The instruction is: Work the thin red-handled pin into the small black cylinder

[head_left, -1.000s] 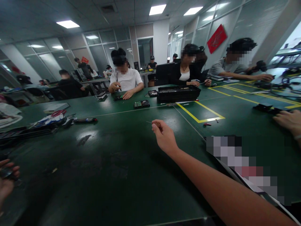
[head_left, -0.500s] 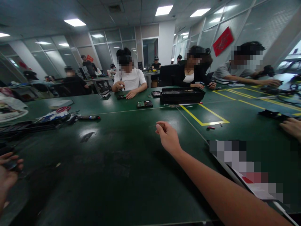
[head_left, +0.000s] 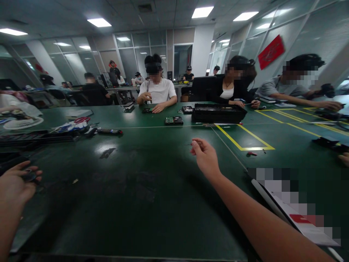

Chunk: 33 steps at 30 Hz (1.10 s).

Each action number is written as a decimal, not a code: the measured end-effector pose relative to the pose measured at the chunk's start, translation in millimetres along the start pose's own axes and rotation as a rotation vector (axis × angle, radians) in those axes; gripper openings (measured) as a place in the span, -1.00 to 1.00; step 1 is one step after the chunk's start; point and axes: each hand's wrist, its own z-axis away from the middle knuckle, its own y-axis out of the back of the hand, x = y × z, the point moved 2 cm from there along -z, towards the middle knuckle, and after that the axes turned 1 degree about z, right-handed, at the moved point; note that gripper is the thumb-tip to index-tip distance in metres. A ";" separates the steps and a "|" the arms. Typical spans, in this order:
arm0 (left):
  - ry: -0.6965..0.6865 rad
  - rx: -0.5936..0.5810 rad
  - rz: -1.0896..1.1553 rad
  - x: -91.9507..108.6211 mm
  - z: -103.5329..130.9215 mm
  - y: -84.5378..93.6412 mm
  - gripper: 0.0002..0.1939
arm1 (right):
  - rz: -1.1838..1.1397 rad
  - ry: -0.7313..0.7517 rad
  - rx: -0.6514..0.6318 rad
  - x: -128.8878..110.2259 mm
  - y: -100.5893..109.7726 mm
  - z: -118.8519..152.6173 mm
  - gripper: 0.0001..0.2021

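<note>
Head view: I see my right grip (head_left: 205,155) out over the green surface (head_left: 169,225), near the middle. Its thumb and fingers are pinched together on a thin stick (head_left: 187,145). The long way of the stick goes left to right, almost level across my view. Its free end pokes out to the left; the other end is hidden in the fingers.

At the left edge is my left grip (head_left: 16,185), fingers bent around a dark shiny thing (head_left: 29,176). Too little of it shows, so I cannot tell which way it points. Farther out lies a dark tool (head_left: 109,131), also long from left to right. Past the stick sit a green and black part (head_left: 173,120) and a long black box (head_left: 219,115).
</note>
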 end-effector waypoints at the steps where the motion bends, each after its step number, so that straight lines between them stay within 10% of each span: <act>1: 0.013 0.030 0.018 4.3 8.5 -5.5 -0.66 | 0.000 -0.002 -0.001 -1.3 0.3 -0.3 -0.62; 8: 0.072 0.024 0.198 25.6 47.0 -64.8 -0.64 | -0.054 0.007 0.087 -0.5 -0.7 -5.8 -0.63; 18: 0.111 -0.478 0.427 33.8 134.2 -200.6 -0.55 | -0.099 0.107 0.103 -49.6 6.4 1.4 -0.68; 23: 0.144 -0.820 0.406 19.0 197.0 -258.9 -0.58 | 0.104 0.173 0.195 -38.3 8.2 1.2 -0.60; 28: -0.040 -1.049 0.216 -6.8 245.6 -290.4 -0.37 | 0.247 0.183 0.145 -18.5 8.8 7.4 -0.59; 33: -0.277 -1.100 0.086 -26.3 252.2 -296.5 -0.60 | 0.325 0.219 0.079 -13.5 9.0 11.1 -0.63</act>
